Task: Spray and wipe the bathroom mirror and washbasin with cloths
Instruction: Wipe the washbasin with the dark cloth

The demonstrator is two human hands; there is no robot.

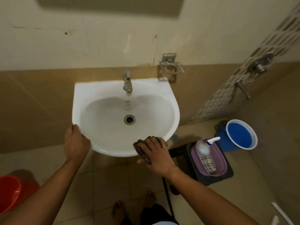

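A white washbasin hangs on the tiled wall with a chrome tap at its back and a drain in the bowl. My left hand grips the basin's front left rim. My right hand presses a dark checked cloth against the front right rim. A white spray bottle lies in a purple tub to the right, together with a folded white checked cloth. The mirror's lower edge shows blurred at the top.
The purple tub sits on a black stool right of the basin. A blue bucket stands behind it on the floor. A red bucket is at the lower left. A metal soap holder and shower valve are on the walls. My bare feet are below.
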